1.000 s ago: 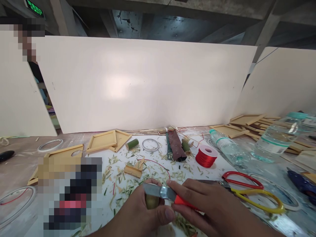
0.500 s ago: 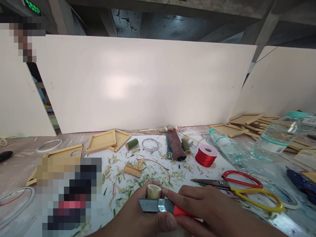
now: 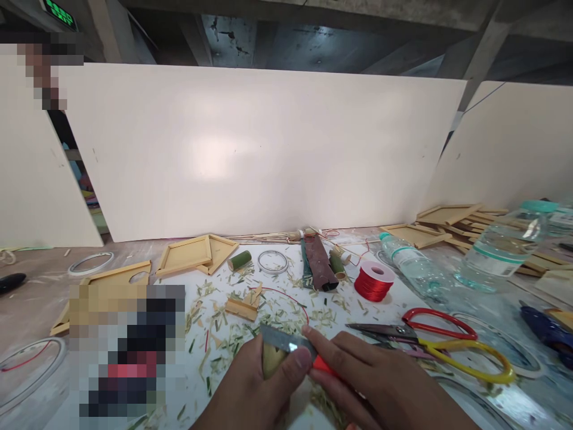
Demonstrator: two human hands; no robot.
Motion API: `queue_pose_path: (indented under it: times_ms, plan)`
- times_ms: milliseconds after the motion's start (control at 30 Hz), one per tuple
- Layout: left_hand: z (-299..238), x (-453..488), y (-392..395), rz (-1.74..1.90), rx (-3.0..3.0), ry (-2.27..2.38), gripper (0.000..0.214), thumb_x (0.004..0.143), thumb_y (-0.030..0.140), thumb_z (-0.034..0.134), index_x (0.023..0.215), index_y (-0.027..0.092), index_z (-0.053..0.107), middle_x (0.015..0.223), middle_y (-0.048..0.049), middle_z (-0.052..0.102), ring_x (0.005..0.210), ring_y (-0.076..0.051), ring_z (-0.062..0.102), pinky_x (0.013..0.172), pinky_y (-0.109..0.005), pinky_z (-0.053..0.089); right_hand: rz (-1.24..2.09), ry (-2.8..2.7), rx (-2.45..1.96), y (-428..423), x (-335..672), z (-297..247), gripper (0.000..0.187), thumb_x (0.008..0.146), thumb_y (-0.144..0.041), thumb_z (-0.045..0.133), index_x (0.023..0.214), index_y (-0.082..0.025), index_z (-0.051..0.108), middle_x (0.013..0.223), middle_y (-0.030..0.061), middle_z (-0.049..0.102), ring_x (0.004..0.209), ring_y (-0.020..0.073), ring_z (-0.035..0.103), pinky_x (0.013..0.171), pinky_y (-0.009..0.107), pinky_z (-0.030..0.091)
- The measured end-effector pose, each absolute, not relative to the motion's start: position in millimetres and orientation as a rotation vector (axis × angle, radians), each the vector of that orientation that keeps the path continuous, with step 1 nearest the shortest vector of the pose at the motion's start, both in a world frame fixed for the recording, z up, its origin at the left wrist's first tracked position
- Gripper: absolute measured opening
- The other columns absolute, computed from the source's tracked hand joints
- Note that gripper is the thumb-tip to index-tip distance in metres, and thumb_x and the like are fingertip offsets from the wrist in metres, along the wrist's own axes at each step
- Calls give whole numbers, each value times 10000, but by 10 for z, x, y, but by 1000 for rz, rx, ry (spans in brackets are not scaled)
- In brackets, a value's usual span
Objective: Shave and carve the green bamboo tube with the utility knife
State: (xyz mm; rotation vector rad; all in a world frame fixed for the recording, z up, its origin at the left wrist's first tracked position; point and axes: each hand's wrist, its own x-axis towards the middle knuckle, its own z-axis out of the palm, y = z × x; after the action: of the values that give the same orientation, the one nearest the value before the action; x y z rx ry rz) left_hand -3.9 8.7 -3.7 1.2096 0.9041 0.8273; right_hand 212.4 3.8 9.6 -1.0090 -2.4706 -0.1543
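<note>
At the bottom middle, my left hand (image 3: 253,388) is closed around a short piece of bamboo tube (image 3: 271,361), thumb pressed against the back of a knife blade. My right hand (image 3: 380,385) grips a utility knife (image 3: 295,346) by its orange handle; the grey blade lies across the top of the bamboo piece. Green and pale bamboo shavings (image 3: 233,334) are strewn over the white sheet around both hands.
Scissors with red and yellow handles (image 3: 443,343) lie right of my hands. Behind are a red wire spool (image 3: 373,280), lying water bottles (image 3: 416,272), rolled sandpaper (image 3: 320,263), green bamboo pieces (image 3: 239,261), wooden frames (image 3: 192,254), tape rings (image 3: 273,261). White boards (image 3: 268,149) wall the back.
The blade, which sat lower against the bamboo's side half a second ago, is back up at its top end. The bamboo's open end no longer shows above the blade.
</note>
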Motion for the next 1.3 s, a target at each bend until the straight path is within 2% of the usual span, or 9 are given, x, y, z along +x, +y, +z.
queue_pose_path:
  times_ms: [100,400,600,767,900,1000,1100,1200,1300]
  plan:
    - [-37,-37,105,791,1192,957,511,907,675,697,756,243,471,561,107,401,544,-99,300,550,-278,242,-191,-2390,-1097,71,2149,113,634,1177,-434,143,1388,-133,659,908,77,809,676,243,828,550,379,684]
    - [-102,-68,169,794,987,723,601,633,544,986,880,212,551,730,68,499,623,-83,395,595,-241,313,-28,-2423,-1095,171,2267,174,429,1154,-455,384,1483,-268,586,958,29,797,758,254,816,611,379,653]
    - [-158,-88,162,798,961,604,562,680,473,987,992,213,599,904,-15,674,795,-165,628,739,-290,416,240,-2616,-1017,86,2161,268,369,1039,-309,690,1399,-235,660,936,-6,802,766,221,808,648,308,624]
    - [-184,-119,112,800,1032,670,437,790,416,928,1039,204,639,995,-47,704,999,-239,666,900,-373,437,30,-2631,-946,67,2165,165,521,990,-261,742,1482,-238,569,950,-23,791,688,210,802,565,313,615]
    - [-202,-95,111,809,1038,720,470,754,462,941,980,196,626,928,-23,674,922,-212,629,873,-362,420,-108,-2634,-928,60,2149,49,543,973,-236,741,1475,-188,542,919,-20,784,640,203,799,508,300,632]
    - [-191,-73,129,826,1037,710,513,719,499,950,936,205,589,868,14,624,841,-175,569,813,-327,399,-207,-2621,-924,41,2128,-16,490,987,-246,698,1448,-158,558,887,-7,785,598,205,794,461,290,632]
    - [-120,-59,128,814,1141,800,476,798,587,860,876,212,578,765,47,564,733,-139,489,733,-290,386,-295,-2562,-964,16,2110,-40,373,1121,-293,441,1429,-129,573,866,22,789,555,207,788,414,292,612]
    - [-44,-51,111,771,1217,917,494,892,691,700,811,233,534,577,106,393,551,-99,286,560,-263,264,-358,-2465,-1017,14,2106,-6,556,1175,-326,149,1391,-81,599,831,50,788,517,198,780,384,286,596]
    - [-40,-56,114,762,1216,940,503,860,681,747,823,236,518,585,107,413,540,-91,297,530,-261,227,-406,-2362,-1093,56,2153,51,581,1180,-382,134,1376,-117,613,817,38,780,543,212,796,401,311,619]
